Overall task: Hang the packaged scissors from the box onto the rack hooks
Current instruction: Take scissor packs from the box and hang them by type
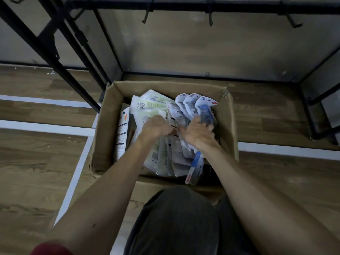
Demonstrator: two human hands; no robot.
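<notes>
**A fanned handful may slip or snag on the way to the hooks**

The right hand (197, 132) grips several fanned packs (191, 103) at once at the far right of the box (106, 129), its fingers curled tight round their lower ends. Lifted as a bunch, the slick packs could slide apart and drop. Their hang holes could also sit out of line at the hooks (210, 17), which stand bare on the rack bar (184, 5) on the far side. The left hand (154, 128) digs into the loose packaged scissors (147, 105) mid-box, knuckles up. Its fingers are buried, so I cannot tell whether they pinch a pack.
</notes>
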